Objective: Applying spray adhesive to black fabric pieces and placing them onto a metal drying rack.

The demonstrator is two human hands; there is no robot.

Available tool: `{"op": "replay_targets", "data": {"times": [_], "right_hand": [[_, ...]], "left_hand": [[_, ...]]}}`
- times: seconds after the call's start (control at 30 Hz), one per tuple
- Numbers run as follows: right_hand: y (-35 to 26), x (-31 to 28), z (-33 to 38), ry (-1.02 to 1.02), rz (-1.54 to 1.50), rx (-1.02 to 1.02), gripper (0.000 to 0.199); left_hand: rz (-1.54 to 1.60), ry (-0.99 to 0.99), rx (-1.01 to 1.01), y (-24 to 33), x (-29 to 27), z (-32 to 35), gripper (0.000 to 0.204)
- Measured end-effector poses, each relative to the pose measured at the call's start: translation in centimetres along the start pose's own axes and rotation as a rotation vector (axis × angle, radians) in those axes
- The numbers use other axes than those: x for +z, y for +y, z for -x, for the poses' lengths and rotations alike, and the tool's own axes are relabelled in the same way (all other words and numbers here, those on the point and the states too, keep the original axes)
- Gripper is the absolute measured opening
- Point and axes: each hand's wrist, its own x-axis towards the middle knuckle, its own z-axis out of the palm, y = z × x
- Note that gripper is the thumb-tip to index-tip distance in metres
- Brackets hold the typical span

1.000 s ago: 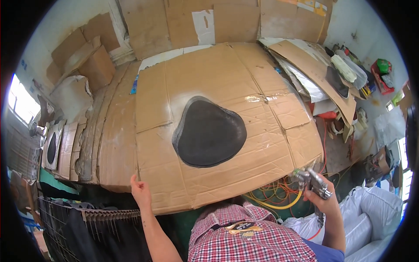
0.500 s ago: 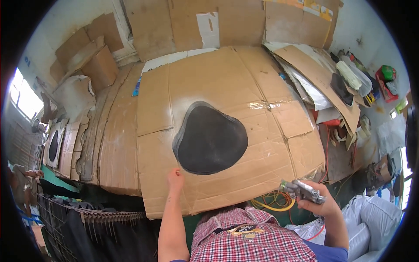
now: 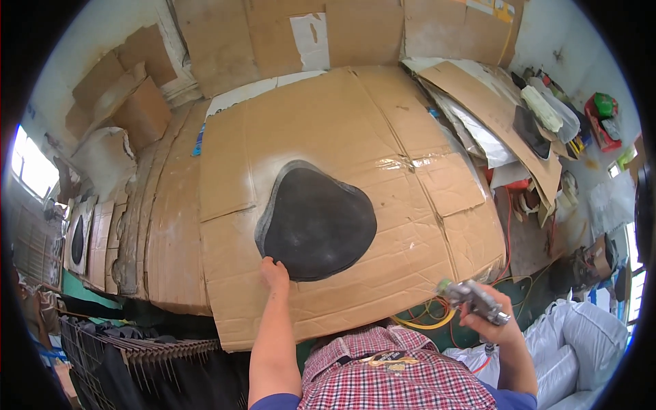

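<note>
A flat black sheet, shaped like a rounded triangle, lies on the large cardboard panel in front of me. Its left rim looks greyish, and a second edge line shows along its border. My left hand is at the sheet's lower left edge, fingers pinched together on the rim. In my right hand I hold a metal spray gun beyond the panel's near right edge. Its hose hangs below the fist, and its nozzle end points toward the panel.
Tilted cardboard sheets and clutter stand at the right. Coiled hoses hang under the panel's near edge. White sacks sit at lower right. A wire rack with dark pieces is at lower left. A cardboard box stands back left.
My left hand has come from just beside the sheet onto its lower left edge. The view has shifted slightly. The spray gun stays in my right hand, in nearly the same place.
</note>
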Motion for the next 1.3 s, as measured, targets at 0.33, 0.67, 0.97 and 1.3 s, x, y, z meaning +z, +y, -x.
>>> {"op": "replay_targets", "data": {"times": [0.33,0.67,0.97,1.3], "right_hand": [[0.5,0.0,-1.5,0.137,-0.131,-0.009,0.054],[0.6,-1.1,-0.4,0.079,-0.086,0.005,0.052],[1.4,-5.0,-0.8,-0.081,-0.176,0.086,0.049],[3.5,-6.6,-2.1,-0.064,-0.176,-0.016,0.048]], "left_hand": [[0.053,-0.070,-0.003,-0.2,1.2,-1.4,0.009],[0.920,-0.311,-0.596,-0.2,2.7,-2.5,0.017],[1.302,-0.433,-0.470,7.1,1.5,-0.6,0.059],[1.782,-0.518,0.114,25.9,-6.8,-11.5,0.034]]}}
